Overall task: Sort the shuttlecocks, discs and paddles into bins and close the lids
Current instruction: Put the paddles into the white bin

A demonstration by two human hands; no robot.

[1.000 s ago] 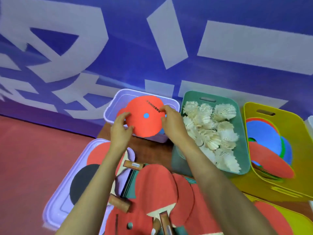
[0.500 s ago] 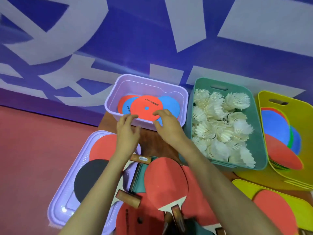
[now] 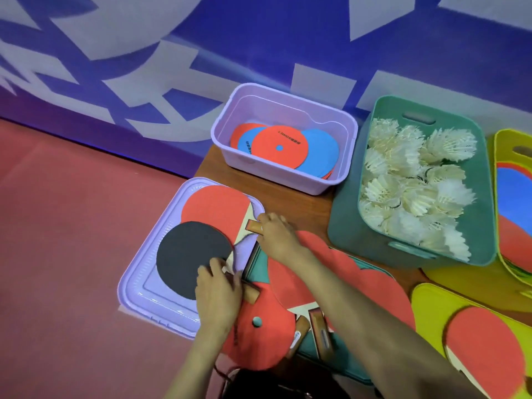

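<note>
Two paddles to clear off the purple lid (image 3: 135, 286) at the left end of the surface (image 3: 302, 208), one per hand. My read: this frees the lid for closing. The black paddle (image 3: 187, 257) overlaps the near edge of the red paddle (image 3: 214, 207), so raise the black one first or both together. Keep them flat and pull along the handles so the lid doesn't skate. The lid looks to overhang the surface edge, so don't lean on it. The black paddle has its blade left and its handle right, angled slightly toward the person, so its long axis runs roughly left-right. The left hand (image 3: 220, 298) sits over its throat, one digit on the rubber and the rest curled at the handle. It looks like a pinch, but the underside is hidden. The red paddle has its blade far-left and its handle near-right, long axis diagonal. The right hand (image 3: 277, 236) is wrapped round its wooden handle, with a bit of wood showing ahead of the knuckles. Further right, the purple bin (image 3: 273, 177) holds the discs (image 3: 280, 146) and has no lid on. The teal bin (image 3: 345, 226) is full of shuttlecocks (image 3: 408, 182), also unlidded. The yellow bin (image 3: 502, 145) at the far right holds flat red and blue pieces. That's a long reach for the paddles, so carry them clear over the shuttlecocks.
</note>
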